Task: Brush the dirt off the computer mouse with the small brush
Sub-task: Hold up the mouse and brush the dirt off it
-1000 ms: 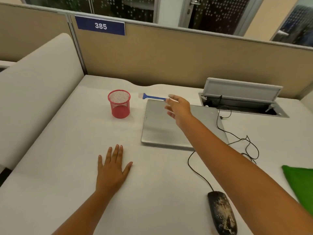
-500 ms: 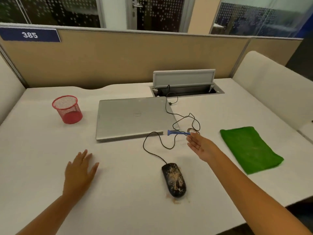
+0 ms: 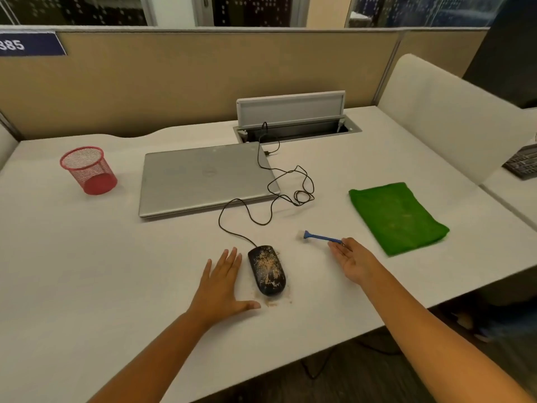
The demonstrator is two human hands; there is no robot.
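mouse [image 3: 267, 270] – dusty, long axis 12–6, mid-desk | left hand [image 3: 222, 282] – flat, fingers straight, just beside at mouse's 9 | right hand [image 3: 350, 260] – pinching small brush [image 3: 321, 237], bristles toward 9; mouse at its 8

Desk [image 3: 87, 286]: white, wide, with an open cable hatch [image 3: 293, 123] at the back.
Partition [image 3: 189, 82]: tan, with a blue "385" sign [image 3: 29, 44].
Dividers [image 3: 453, 117]: white, padded, at the sides.
Windows [image 3: 247, 10]: dark glass behind.
Floor [image 3: 334, 382]: dark.
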